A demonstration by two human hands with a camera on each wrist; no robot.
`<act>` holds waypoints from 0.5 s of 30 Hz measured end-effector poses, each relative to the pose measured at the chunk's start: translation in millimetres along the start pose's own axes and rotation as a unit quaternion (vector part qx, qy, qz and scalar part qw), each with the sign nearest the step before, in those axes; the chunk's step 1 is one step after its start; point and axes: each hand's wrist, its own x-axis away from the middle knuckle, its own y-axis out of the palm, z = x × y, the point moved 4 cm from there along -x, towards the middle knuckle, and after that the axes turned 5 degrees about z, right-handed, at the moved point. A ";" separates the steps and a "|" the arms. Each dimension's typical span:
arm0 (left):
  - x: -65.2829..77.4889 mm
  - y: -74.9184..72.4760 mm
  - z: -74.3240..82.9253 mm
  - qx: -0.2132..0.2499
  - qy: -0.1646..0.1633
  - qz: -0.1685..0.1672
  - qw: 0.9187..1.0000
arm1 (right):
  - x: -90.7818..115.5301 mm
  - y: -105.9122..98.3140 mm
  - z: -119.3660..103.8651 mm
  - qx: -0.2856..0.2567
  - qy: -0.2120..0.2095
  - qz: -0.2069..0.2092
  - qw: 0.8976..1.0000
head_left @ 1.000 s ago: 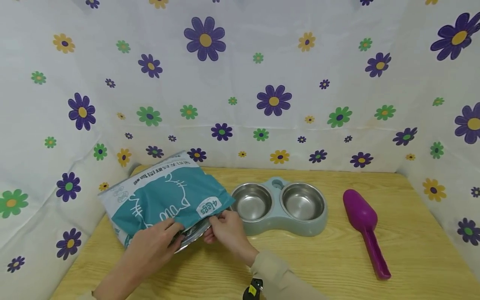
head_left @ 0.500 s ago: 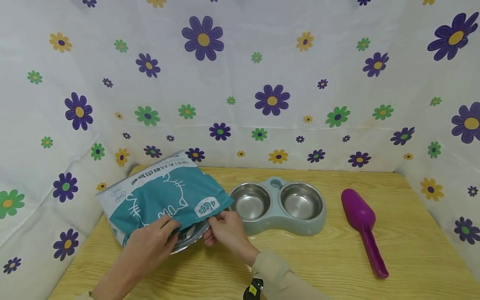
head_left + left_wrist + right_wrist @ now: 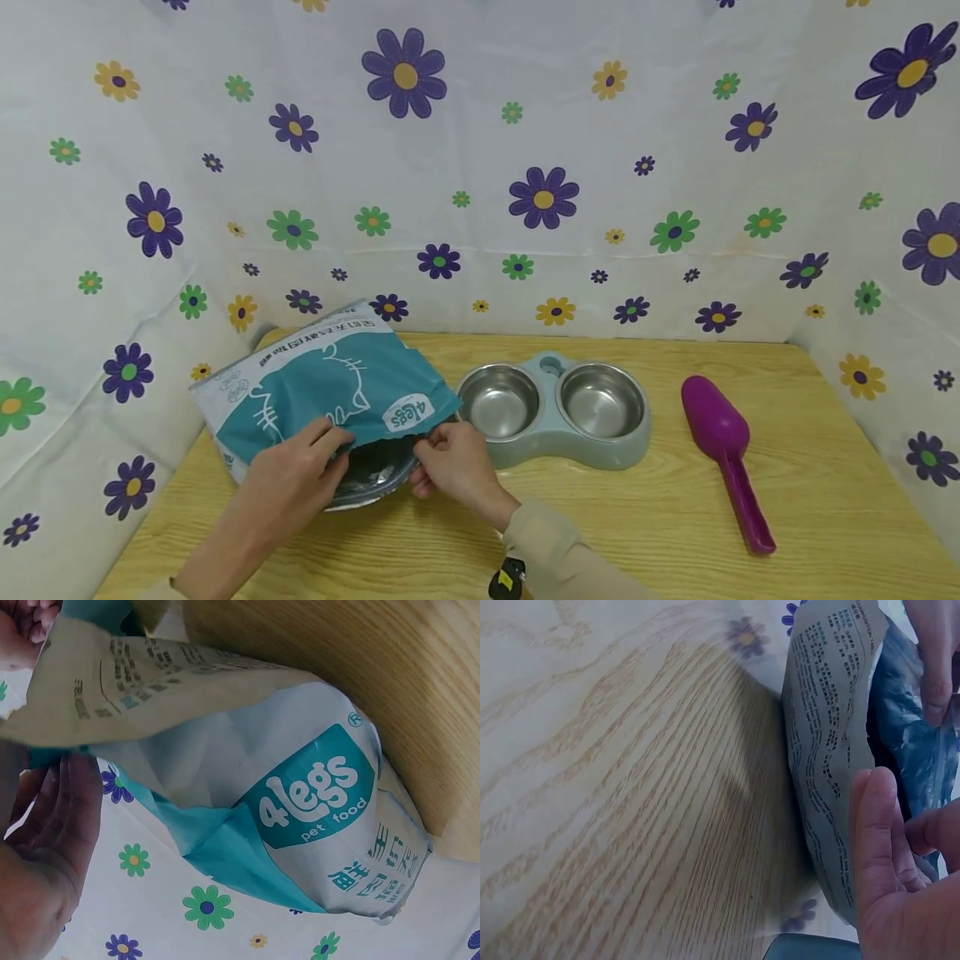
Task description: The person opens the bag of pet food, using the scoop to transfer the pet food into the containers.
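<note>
A teal and white pet food bag (image 3: 307,375) lies tilted at the left of the table, its mouth parted and the dark silvery inside showing. My left hand (image 3: 288,471) grips the upper lip of the mouth with curled fingers. At the mouth's right end, my right hand (image 3: 457,467) pinches the edge between thumb and fingers. In the left wrist view the printed side of the bag (image 3: 315,787) is seen beyond the left hand (image 3: 52,855). From the right wrist, the gap in the bag (image 3: 829,735) shows beside the right hand (image 3: 900,892). Its contents cannot be made out.
A pale blue-green double feeder (image 3: 551,408) with two steel bowls stands just right of the bag. Farther right lies a purple scoop (image 3: 723,442). A flower-print cloth (image 3: 472,150) encloses the wooden table (image 3: 600,525) at the back and sides.
The bag's mouth has widened, and more of its dark inside shows. My left hand has drawn slightly left and up with the upper lip. The right hand stays nearly in place.
</note>
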 end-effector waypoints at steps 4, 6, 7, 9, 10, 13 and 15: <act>-0.7 -4.3 1.0 0.007 0.008 0.015 1.000 | 0.4 -1.3 -0.4 0.023 0.000 -0.001 1.000; -1.4 -8.3 1.9 0.010 0.015 0.030 0.999 | 0.4 -1.6 -0.4 0.033 -0.002 -0.001 0.999; -1.9 -10.6 2.3 0.010 0.020 0.038 0.999 | 0.5 -1.7 -0.3 0.036 -0.003 -0.002 0.999; -3.6 -15.8 3.0 0.005 0.025 0.055 0.998 | 0.5 -1.5 0.3 0.040 -0.005 -0.004 0.999; -4.6 -18.2 3.2 0.001 0.025 0.061 0.998 | 0.5 -1.3 0.9 0.040 -0.007 -0.005 0.999; -7.2 -22.4 3.2 -0.010 0.020 0.060 0.998 | 0.5 -1.2 2.5 0.039 -0.013 -0.006 0.999; -8.1 -22.3 2.9 -0.013 0.010 0.048 0.999 | 0.3 -1.7 3.5 0.041 -0.016 -0.005 0.999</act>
